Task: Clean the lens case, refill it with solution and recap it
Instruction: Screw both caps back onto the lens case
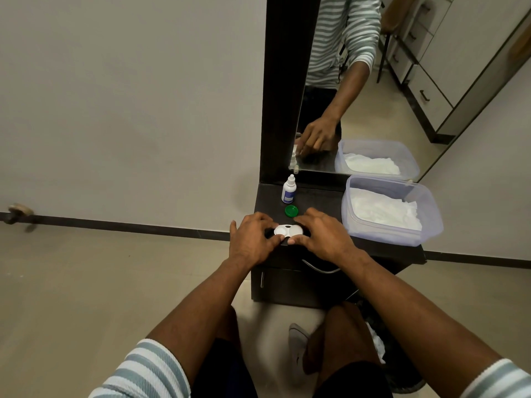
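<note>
A white two-well lens case [288, 230] lies near the front edge of the dark cabinet top [319, 201]. My left hand [253, 238] grips its left end, thumb and fingers around the left well, which carries a white cap. My right hand [321, 235] holds the right end, thumb at the front edge. A loose green cap [291, 210] lies on the top just behind the case. Farther back stands a small white solution bottle [288, 190] with a blue label, upright and capped.
A clear plastic tub [356, 225] holding white tissue sits at the right of the cabinet top. A mirror [359, 81] rises behind it, reflecting an arm and the tub. The cabinet has drawer handles below. My knees and a shoe are on the tiled floor.
</note>
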